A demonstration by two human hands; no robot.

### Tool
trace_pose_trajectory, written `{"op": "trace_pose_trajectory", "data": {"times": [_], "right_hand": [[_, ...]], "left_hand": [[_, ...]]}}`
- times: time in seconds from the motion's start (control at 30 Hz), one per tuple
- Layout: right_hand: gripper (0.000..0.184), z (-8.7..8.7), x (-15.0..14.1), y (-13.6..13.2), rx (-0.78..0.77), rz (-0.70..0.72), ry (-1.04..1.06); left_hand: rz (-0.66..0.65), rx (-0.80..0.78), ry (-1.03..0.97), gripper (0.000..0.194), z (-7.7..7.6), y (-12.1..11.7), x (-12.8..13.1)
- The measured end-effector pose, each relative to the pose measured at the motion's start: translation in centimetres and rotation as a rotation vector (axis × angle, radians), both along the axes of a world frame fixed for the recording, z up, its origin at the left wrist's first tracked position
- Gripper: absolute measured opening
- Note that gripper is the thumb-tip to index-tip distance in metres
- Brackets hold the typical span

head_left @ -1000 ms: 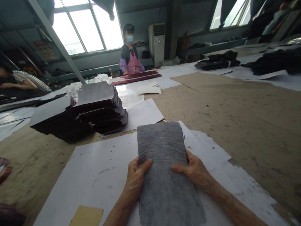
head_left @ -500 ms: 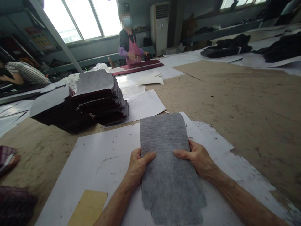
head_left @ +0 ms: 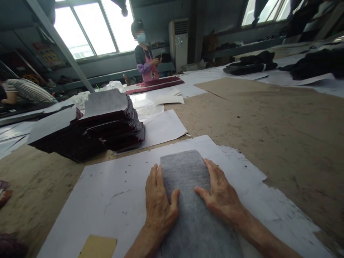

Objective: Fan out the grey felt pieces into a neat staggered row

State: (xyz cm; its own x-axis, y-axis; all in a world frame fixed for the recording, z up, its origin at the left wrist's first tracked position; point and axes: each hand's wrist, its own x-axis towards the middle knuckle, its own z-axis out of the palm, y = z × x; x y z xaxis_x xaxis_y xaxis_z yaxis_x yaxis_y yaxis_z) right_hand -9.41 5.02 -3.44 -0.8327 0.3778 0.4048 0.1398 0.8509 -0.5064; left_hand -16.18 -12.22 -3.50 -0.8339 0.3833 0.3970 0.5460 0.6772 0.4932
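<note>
Grey felt-like fabric pieces (head_left: 188, 200), apparently layered, lie on white paper right in front of me. My left hand (head_left: 162, 199) rests along their left side, fingers stretched out together and thumb spread onto the top. Against the right side lies my right hand (head_left: 219, 190), its fingers extended forward and its thumb apart on the grey surface. Both hands touch the pieces without wrapping round them. The near end of the pieces runs out of view at the bottom.
White paper (head_left: 115, 200) covers the near table, with a yellow card (head_left: 99, 247) on it. Tall stacks of dark, grey-topped pieces (head_left: 113, 122) stand at left. Maroon strips (head_left: 156, 85) lie before a co-worker (head_left: 147, 68); black fabric (head_left: 252, 63) sits far right.
The grey pieces have come down flat and nearer to me, their fanned ridges now smoothed. My hands have loosened from gripping the sides to lying with straight fingers along them.
</note>
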Motion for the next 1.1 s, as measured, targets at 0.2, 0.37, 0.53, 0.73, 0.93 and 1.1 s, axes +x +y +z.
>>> {"op": "trace_pose_trajectory", "data": {"times": [0.2,0.37,0.53,0.73,0.93,1.1], "right_hand": [[0.056,0.7,-0.4,0.4,-0.327,-0.095,-0.034],[0.05,-0.4,-0.5,0.6,-0.198,-0.092,0.042],[0.039,-1.0,-0.3,0.7,0.015,-0.05,0.09],[0.029,-0.2,-0.5,1.1,-0.136,-0.158,0.012],[0.023,1.3,-0.5,2.7,-0.409,-0.14,-0.088],[0.018,3.1,-3.6,4.9,-0.167,0.014,-0.062]], "left_hand": [[-0.11,-0.136,-0.1,0.052,-1.2,-0.1,0.0],[-0.123,-0.214,-0.014,0.052,-1.7,0.0,0.3],[-0.14,-0.202,0.048,0.06,-2.0,-0.3,0.3],[-0.057,-0.07,-0.069,0.058,-1.6,0.2,0.3],[-0.034,0.024,-0.278,0.047,-1.0,-0.7,-0.2],[-0.049,0.064,-0.298,0.034,1.2,-0.9,-3.9]]}}
